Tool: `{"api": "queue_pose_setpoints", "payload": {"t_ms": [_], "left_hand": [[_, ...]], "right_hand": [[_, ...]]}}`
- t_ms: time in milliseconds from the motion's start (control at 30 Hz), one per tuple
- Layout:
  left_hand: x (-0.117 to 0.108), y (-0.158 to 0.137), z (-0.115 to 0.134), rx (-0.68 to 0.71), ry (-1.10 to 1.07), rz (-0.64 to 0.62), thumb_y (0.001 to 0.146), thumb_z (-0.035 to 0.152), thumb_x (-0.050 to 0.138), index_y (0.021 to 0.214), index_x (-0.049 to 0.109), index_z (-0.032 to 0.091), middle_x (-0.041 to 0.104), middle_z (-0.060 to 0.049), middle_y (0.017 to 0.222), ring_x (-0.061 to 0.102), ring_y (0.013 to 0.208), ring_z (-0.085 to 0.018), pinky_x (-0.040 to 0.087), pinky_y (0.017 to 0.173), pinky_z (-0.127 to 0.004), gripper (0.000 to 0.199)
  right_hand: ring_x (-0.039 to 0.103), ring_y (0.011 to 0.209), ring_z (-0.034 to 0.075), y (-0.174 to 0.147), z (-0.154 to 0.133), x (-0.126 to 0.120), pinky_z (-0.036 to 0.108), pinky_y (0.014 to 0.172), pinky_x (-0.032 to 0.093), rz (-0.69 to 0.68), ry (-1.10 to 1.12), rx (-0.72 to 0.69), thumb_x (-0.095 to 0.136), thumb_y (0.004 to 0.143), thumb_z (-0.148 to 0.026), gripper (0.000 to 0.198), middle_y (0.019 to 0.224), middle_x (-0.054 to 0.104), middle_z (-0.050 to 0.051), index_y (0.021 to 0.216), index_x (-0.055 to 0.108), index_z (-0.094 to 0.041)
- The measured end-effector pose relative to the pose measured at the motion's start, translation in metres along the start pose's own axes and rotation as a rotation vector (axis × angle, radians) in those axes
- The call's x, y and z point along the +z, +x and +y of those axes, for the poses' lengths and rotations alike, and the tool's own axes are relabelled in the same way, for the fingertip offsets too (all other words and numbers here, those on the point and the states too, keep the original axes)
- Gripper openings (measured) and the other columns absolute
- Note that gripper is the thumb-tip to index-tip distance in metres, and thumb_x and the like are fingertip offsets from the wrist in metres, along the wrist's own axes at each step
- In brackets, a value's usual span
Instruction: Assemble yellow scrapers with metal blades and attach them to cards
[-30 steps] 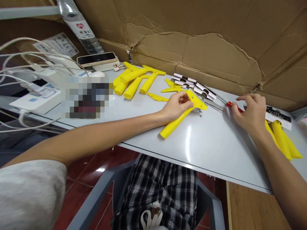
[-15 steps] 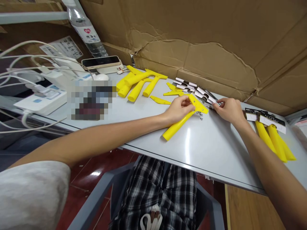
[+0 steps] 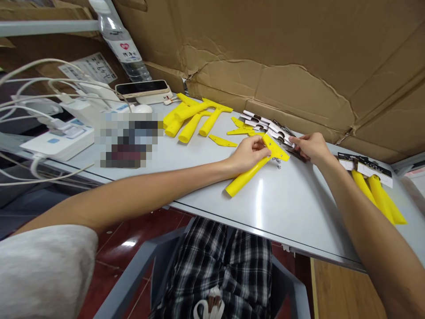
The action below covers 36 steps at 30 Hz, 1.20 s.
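My left hand (image 3: 247, 155) is closed around the neck of a yellow T-shaped scraper handle (image 3: 247, 176), just below its wide head with small screw holes. The tube end points toward the table's front edge. Beside the head lies a small heap of screws (image 3: 278, 165). My right hand (image 3: 310, 147) has its fingers pinched together at the right end of a row of white-and-black cards (image 3: 277, 129). A thin dark strip (image 3: 297, 153) shows under those fingers; whether they grip it or a card is hidden. Flat yellow plates (image 3: 223, 141) lie left of the cards.
Several yellow scraper handles (image 3: 191, 126) lie at the back left. More handles with black-and-white cards (image 3: 381, 199) are at the right. A phone (image 3: 142, 88), a water bottle (image 3: 124, 51) and a power strip with cables (image 3: 59, 141) stand left. Cardboard (image 3: 265, 66) walls the back.
My right hand has shifted slightly left and up against the cards, its fingers curling more, and the dark strip now shows beneath them. My left hand keeps the yellow handle nearly still.
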<state>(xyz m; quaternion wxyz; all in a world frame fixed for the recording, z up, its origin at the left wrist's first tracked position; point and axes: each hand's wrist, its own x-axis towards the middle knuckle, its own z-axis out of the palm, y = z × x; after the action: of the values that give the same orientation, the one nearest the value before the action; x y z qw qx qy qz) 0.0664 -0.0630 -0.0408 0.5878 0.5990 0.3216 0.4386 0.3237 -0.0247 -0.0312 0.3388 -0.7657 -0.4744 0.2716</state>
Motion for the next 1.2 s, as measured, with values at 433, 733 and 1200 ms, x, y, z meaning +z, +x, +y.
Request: {"api": "queue_pose_setpoints", "payload": {"t_ms": [433,733,1200], "left_hand": [[0.001,-0.001,0.003,-0.013,-0.02,-0.019,0.083,0.007,0.068,0.085,0.062,0.016,0.072,-0.002,0.088,0.067,0.085,-0.015,0.052,0.087,-0.032,0.01],[-0.01,0.011,0.014,-0.033,-0.107,0.128,0.09,0.016,0.064,0.09,0.057,0.022,0.066,-0.001,0.08,0.054,0.063,-0.013,0.047,0.066,-0.032,0.009],[-0.016,0.014,0.02,-0.063,-0.046,0.175,0.092,0.018,0.064,0.095,0.054,0.021,0.071,-0.007,0.089,0.064,0.074,-0.017,0.049,0.066,-0.032,0.01]], "right_hand": [[0.035,0.046,0.001,-0.027,0.003,-0.026,0.019,0.037,0.017,-0.179,0.466,-0.029,0.091,0.063,-0.043,0.053,0.08,0.059,0.001,0.082,0.048,-0.018],[0.062,0.075,0.012,-0.074,0.01,-0.027,0.021,0.052,0.044,-0.178,0.566,-0.166,0.086,0.07,-0.044,0.047,0.084,0.059,0.002,0.088,0.05,-0.018],[0.064,0.082,0.015,-0.081,0.013,-0.01,0.028,0.068,0.057,-0.21,0.782,-0.247,0.089,0.066,-0.028,0.045,0.089,0.064,0.004,0.077,0.047,-0.014]]}}
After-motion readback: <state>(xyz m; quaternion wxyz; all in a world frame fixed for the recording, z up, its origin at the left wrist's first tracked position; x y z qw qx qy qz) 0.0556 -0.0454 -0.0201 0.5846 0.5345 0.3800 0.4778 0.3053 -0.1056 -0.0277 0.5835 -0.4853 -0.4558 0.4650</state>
